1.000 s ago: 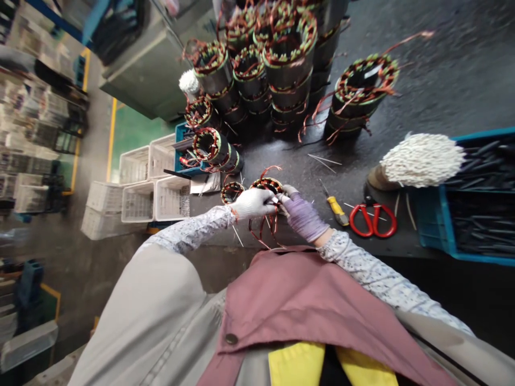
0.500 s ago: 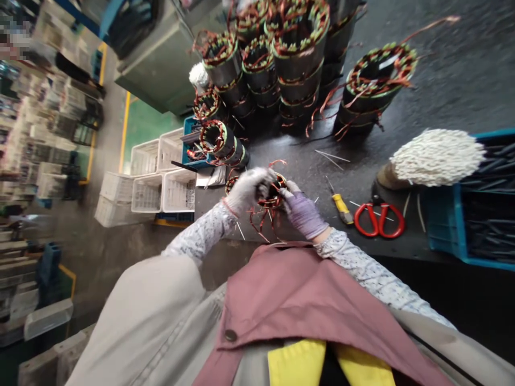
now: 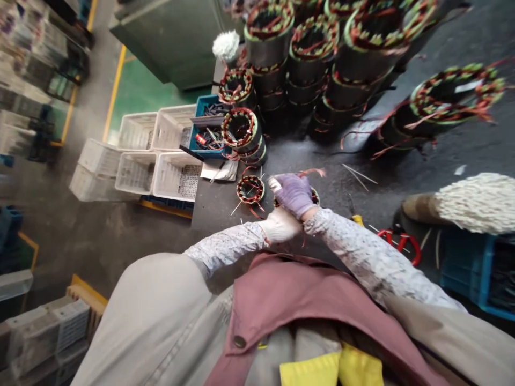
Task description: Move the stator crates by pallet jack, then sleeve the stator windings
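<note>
A small wire-wound stator (image 3: 315, 198) stands on the dark bench in front of me, mostly covered by my hands. Across its top lies my right hand (image 3: 295, 194) in a purple glove, fingers curled closed and pointing left; what they grip is hidden. My left hand (image 3: 282, 225), in a white glove, is against the stator's near side below the right hand, its fingers out of sight. Reddish lead wires (image 3: 314, 172) stick out beyond the right hand. Just left sits another small stator (image 3: 250, 190) with thin white sticks in and beside it.
Stacked stators (image 3: 273, 53) fill the back, and a larger one (image 3: 454, 96) stands right. Red-handled scissors (image 3: 402, 244), a yellow-handled tool (image 3: 357, 220), a bundle of white sleeves (image 3: 478, 201) and a blue bin (image 3: 462, 262) lie right. White baskets (image 3: 177, 174) sit left.
My right hand has swung left over the stator, and my left hand has moved from its top to the near side. The view has shifted, uncovering the small stator on the left.
</note>
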Action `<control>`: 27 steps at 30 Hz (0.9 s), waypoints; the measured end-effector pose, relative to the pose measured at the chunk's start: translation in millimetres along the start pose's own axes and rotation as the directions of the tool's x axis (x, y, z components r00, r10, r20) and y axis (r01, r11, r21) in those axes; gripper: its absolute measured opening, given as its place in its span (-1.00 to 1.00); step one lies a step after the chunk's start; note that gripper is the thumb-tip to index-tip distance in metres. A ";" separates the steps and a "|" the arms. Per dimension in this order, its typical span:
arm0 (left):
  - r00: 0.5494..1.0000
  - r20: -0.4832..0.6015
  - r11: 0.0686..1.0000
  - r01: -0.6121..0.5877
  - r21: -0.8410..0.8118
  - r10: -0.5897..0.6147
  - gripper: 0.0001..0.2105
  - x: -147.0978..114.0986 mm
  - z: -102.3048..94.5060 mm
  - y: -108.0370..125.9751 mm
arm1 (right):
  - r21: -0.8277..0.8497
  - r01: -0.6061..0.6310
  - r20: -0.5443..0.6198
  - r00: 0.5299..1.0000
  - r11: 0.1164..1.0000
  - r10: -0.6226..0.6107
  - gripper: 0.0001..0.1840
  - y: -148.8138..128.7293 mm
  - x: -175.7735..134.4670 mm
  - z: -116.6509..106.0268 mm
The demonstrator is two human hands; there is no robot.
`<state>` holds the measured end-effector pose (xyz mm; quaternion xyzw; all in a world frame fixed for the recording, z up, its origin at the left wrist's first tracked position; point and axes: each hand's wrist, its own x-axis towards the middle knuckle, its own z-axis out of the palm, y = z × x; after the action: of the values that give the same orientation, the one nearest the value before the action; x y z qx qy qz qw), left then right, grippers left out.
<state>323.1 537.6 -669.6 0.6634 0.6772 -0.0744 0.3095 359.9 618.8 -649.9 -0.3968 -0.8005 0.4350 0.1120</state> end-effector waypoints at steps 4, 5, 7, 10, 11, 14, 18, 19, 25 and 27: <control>0.990 -0.035 0.990 -0.139 0.005 0.139 -0.70 -38.3 -39.1 -16.5 | 0.305 0.091 -0.281 0.960 0.948 -0.001 -0.62 23.5 -34.7 -30.4; 0.983 -0.060 0.985 -0.173 0.016 0.174 -0.71 -51.8 -49.3 -22.9 | 0.342 0.111 -0.362 0.932 0.933 0.022 -0.63 36.0 -47.4 -37.8; 0.982 -0.111 0.987 -0.148 0.054 0.154 -0.71 -73.2 -63.4 -38.3 | 0.366 0.054 -0.425 0.898 0.929 0.116 -0.66 60.7 -69.3 -45.7; 0.986 -0.142 0.988 0.104 0.113 -0.088 -0.69 -77.7 -62.8 -66.5 | 0.352 -0.108 -0.362 0.900 0.930 0.242 -0.67 86.0 -85.9 -36.9; 0.973 -0.133 0.972 0.206 0.112 -0.191 -0.68 -71.5 -57.4 -76.3 | 0.335 -0.133 -0.339 0.907 0.933 0.252 -0.67 90.4 -87.6 -30.6; 0.888 -0.093 0.886 0.458 0.071 -0.451 -0.63 -42.7 -35.7 -102.0 | 0.240 -0.132 -0.324 0.923 0.962 0.207 -0.66 96.2 -86.3 -12.6; 0.872 -0.100 0.869 0.487 0.087 -0.478 -0.66 -27.2 -23.0 -120.7 | -0.040 -0.063 -0.362 0.931 0.997 0.044 -0.67 97.1 -79.1 -2.9; 0.881 -0.100 0.878 0.470 0.094 -0.462 -0.68 -32.4 -25.1 -122.1 | -0.125 -0.050 -0.345 0.939 0.991 0.004 -0.68 96.6 -76.4 -2.1; 0.924 -0.320 0.976 0.218 -0.005 -0.208 -0.73 -74.6 -48.5 -89.5 | -0.413 -0.112 -0.150 0.987 0.904 0.054 -0.68 91.4 -61.8 8.6; 0.945 -0.301 0.958 0.038 -0.283 -0.127 -0.77 -58.3 -43.5 -66.1 | -0.378 -0.112 -0.176 0.983 0.919 0.047 -0.67 93.3 -63.2 16.4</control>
<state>242.5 503.0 -625.2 0.5884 0.7491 0.1138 0.2823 443.2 591.1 -722.4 -0.4776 -0.8417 0.2392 0.0790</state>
